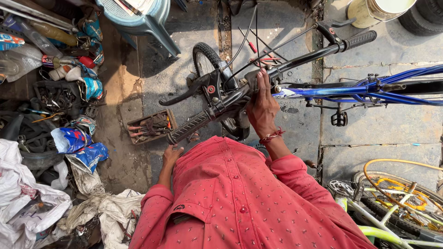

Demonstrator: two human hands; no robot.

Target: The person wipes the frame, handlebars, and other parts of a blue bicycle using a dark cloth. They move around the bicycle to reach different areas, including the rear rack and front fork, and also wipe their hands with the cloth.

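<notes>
A blue bicycle [350, 90] stands in front of me, its black handlebar [295, 60] running from a ribbed grip [189, 127] at the lower left to another grip [360, 39] at the upper right. My right hand [262, 108], with a red thread at the wrist, lies over the middle of the bar at the stem, fingers wrapped on it. My left hand [172, 154] hangs low just below the near grip, apart from it; its fingers are half hidden. The front wheel [207, 60] points away from me. Brake levers and cables stick out from the bar.
A small wooden tray of tools [150, 125] sits on the concrete left of the wheel. Bags, rags and old tyres pile up at the left [69, 143]. A teal plastic chair [143, 20] stands at the top. A yellow-green bicycle [397, 203] lies at the lower right.
</notes>
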